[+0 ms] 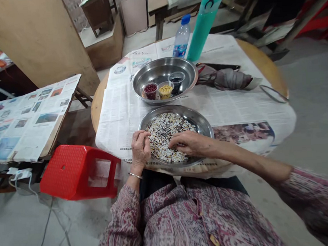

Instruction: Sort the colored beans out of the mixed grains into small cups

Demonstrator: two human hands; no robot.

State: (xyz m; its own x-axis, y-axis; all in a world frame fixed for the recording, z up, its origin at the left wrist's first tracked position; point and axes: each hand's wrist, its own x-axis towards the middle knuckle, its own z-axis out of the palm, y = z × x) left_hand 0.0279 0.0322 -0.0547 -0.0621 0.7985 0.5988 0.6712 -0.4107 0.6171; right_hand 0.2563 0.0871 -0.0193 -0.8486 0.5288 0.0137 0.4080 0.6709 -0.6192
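Item, left hand point(141, 145): fingers curled closed, tips drawn together at the near basin's left rim; whether anything small sits between them I cannot tell from my feed

Item, right hand point(188, 143): fingers bent down onto the mixed pieces; whether they are open, closed or gripping a piece I cannot make out

Item, mixed pieces point(164, 125), white, yellow and dark: spread in the near basin point(207, 129), under the right fingers and just beside the left ones

Item, far basin point(160, 71): steel, beyond both hands' fingers, holding a cup of dark red beans point(151, 90), a cup of yellow pieces point(165, 91) and a cup of black pieces point(177, 82)

Item, clear bottle point(181, 40), blue cap, and teal bottle point(205, 27): I count both upright beyond the far basin, well apart from the fingers

Item, grey cloth bundle point(228, 78): beyond and right of the right fingers, on newspaper point(115, 121) covering the round table point(95, 111)

Item, bracelet point(135, 175): on the wrist behind the left fingers

Item, red stool point(68, 172): left of the left fingers, off the table
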